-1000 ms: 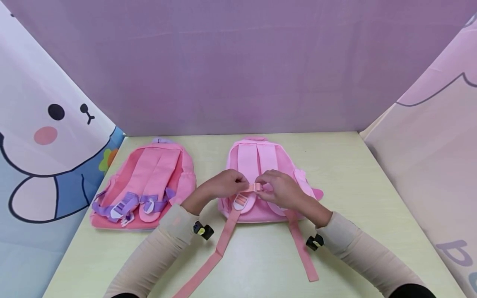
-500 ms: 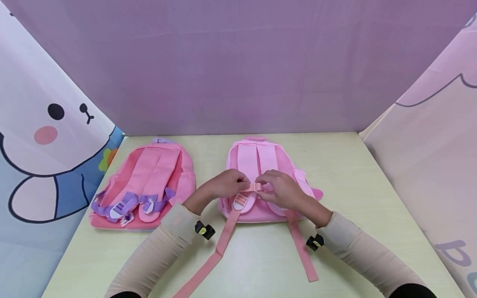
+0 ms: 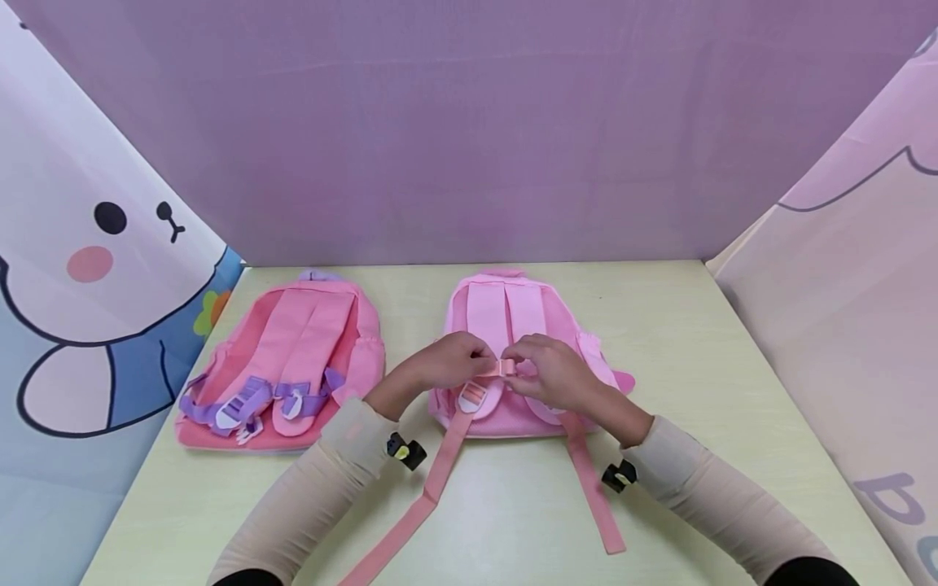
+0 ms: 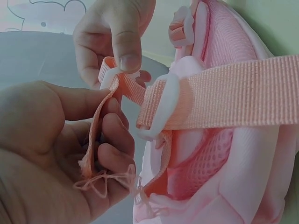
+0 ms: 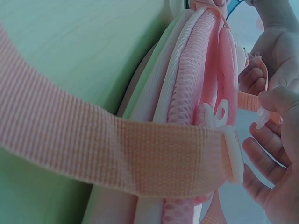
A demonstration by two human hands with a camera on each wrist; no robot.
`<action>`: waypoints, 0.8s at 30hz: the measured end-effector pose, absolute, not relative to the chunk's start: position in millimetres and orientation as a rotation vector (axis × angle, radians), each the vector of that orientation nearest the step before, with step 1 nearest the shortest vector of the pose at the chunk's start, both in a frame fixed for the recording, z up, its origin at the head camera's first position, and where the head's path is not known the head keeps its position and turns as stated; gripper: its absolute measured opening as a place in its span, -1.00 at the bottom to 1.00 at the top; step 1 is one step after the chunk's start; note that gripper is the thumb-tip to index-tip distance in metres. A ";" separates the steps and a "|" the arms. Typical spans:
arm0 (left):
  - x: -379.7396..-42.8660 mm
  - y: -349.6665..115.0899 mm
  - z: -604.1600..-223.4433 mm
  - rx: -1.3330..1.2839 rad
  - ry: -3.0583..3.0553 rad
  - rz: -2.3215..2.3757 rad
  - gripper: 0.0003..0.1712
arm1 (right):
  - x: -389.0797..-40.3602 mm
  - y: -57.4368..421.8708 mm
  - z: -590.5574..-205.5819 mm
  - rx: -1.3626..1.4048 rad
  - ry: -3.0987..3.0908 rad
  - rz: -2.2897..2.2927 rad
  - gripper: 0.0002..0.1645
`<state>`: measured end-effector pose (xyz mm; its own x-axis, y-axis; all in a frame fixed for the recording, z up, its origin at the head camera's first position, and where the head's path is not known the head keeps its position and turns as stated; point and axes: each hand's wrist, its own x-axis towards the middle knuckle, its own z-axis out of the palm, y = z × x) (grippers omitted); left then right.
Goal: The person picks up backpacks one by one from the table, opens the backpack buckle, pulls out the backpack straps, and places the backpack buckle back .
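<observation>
A pink backpack (image 3: 564,325) lies with its shoulder straps up on the table. Over its middle, my left hand (image 3: 460,360) pinches a peach webbing strap (image 4: 96,126) between thumb and fingers; the strap's frayed end, with loose threads, hangs along the palm. My right hand (image 3: 550,370) holds a small white plastic buckle (image 5: 261,116) with thumb and fingertips, and the strap loops through it. A white slider (image 4: 163,107) on the shoulder strap, with wide peach webbing passing through it, sits beside both hands. The two hands nearly meet in the head view.
A coral backpack (image 3: 293,325) with purple straps lies to the left. Two long webbing tails, a left one (image 3: 418,513) and a right one (image 3: 593,488), trail toward the table's (image 3: 703,407) near edge. A purple cloth wall (image 3: 469,130) stands behind.
My left hand has shifted slightly right along the strap, closer to the buckle. My right hand and the backpacks stay in place.
</observation>
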<state>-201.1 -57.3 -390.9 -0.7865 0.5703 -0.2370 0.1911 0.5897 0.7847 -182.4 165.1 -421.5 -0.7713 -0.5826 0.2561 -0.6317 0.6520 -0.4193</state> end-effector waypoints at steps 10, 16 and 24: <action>-202.3 -54.2 -391.4 0.613 2.373 1.064 -0.75 | -181.7 164.7 -419.5 1.026 -2.768 0.771 -0.69; -202.2 -57.0 -392.2 0.591 2.368 1.056 -0.77 | -181.3 165.2 -419.8 1.032 -2.782 0.761 -0.64; -202.6 -63.3 -391.0 0.618 2.347 1.019 -0.76 | -181.0 165.5 -420.2 1.043 -2.770 0.751 -0.67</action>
<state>-202.6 -63.3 -391.0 -0.7696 0.5811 -0.2645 0.2034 0.6158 0.7612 -181.0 165.5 -420.2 -0.7634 -0.5967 0.2473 -0.6399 0.6464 -0.4155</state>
